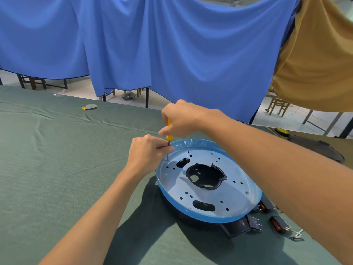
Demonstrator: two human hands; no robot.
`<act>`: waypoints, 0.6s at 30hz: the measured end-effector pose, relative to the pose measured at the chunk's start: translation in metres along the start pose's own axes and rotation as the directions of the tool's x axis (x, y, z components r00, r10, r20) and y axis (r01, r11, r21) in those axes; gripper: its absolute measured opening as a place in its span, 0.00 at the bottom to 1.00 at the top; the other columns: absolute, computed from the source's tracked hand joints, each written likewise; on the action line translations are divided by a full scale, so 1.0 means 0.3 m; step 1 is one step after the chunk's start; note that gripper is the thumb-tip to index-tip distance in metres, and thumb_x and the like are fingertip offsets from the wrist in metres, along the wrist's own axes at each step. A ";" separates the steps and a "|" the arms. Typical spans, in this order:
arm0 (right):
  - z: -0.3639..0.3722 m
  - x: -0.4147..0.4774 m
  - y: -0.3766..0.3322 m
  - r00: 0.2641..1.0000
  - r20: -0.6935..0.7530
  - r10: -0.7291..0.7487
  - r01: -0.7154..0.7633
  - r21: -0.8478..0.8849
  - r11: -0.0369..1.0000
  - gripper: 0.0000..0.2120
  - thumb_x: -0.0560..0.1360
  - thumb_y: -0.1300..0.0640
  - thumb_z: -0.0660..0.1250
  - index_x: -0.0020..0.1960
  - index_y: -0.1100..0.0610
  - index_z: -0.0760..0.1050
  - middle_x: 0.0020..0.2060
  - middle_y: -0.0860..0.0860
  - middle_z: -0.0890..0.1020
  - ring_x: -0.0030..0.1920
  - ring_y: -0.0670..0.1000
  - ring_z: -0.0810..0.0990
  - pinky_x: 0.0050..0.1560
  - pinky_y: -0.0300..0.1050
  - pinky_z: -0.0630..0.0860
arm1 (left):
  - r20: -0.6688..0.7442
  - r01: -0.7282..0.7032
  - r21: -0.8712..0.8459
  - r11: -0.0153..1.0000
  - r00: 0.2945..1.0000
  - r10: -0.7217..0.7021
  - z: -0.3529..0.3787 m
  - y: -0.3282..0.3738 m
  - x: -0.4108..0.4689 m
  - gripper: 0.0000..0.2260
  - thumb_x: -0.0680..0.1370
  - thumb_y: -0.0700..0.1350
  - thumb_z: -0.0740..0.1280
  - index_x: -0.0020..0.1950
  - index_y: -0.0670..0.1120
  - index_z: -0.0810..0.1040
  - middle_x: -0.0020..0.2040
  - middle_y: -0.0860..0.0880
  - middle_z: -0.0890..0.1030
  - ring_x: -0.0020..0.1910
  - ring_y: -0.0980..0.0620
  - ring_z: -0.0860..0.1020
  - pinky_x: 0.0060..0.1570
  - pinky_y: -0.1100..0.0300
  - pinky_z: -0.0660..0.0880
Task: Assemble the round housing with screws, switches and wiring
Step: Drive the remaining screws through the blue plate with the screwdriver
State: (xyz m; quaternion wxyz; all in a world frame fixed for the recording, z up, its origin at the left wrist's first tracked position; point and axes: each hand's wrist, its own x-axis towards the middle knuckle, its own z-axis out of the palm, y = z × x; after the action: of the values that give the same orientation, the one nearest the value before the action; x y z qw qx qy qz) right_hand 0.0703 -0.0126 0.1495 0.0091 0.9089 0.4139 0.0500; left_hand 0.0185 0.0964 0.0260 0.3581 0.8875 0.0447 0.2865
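Screw-driving step, at the far left rim of the round housing [177,186], which lies flat on the counter [57,169]; the right hand [183,117] has its fingers wrapped round the yellow screwdriver [169,137], the left hand [147,152] pinching its shaft just above the tip (the screw itself too small to see); next, I judge, steady upright turning; switches [277,223] and white wire [298,235] lie near the right edge, clear of the work
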 end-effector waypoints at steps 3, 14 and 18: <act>0.014 0.001 0.006 0.999 -0.028 -0.045 0.046 0.048 0.998 0.05 0.75 0.54 0.68 0.42 0.52 0.73 0.39 0.50 0.72 0.44 0.55 0.79 0.35 0.47 0.75 | 0.060 -0.032 -0.002 0.999 0.998 0.032 -0.006 0.004 0.000 0.05 0.76 0.46 0.72 0.45 0.48 0.87 0.37 0.49 0.85 0.24 0.56 0.68 0.31 0.63 0.62; 0.001 0.003 0.006 0.998 -0.029 -0.047 0.047 0.003 0.999 0.07 0.73 0.54 0.70 0.40 0.50 0.73 0.40 0.50 0.73 0.43 0.54 0.77 0.35 0.45 0.73 | 0.055 -0.016 -0.034 0.999 0.998 0.018 -0.005 0.004 0.003 0.04 0.75 0.44 0.73 0.45 0.46 0.87 0.41 0.45 0.86 0.45 0.40 0.82 0.50 0.50 0.76; 0.015 0.001 0.010 0.998 -0.069 -0.002 0.002 -0.005 1.000 0.18 0.78 0.54 0.65 0.32 0.53 0.63 0.33 0.52 0.67 0.33 0.55 0.72 0.30 0.44 0.65 | 0.009 -0.029 -0.055 0.998 1.000 0.030 -0.001 0.014 -0.010 0.05 0.74 0.47 0.74 0.45 0.47 0.87 0.40 0.47 0.86 0.34 0.44 0.79 0.39 0.54 0.75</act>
State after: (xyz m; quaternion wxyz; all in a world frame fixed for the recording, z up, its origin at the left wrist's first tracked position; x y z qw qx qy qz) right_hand 0.0733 -0.0142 0.1451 -0.0028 0.9062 0.4147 0.0826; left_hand 0.0153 0.0926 0.0275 0.3783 0.8794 0.0218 0.2883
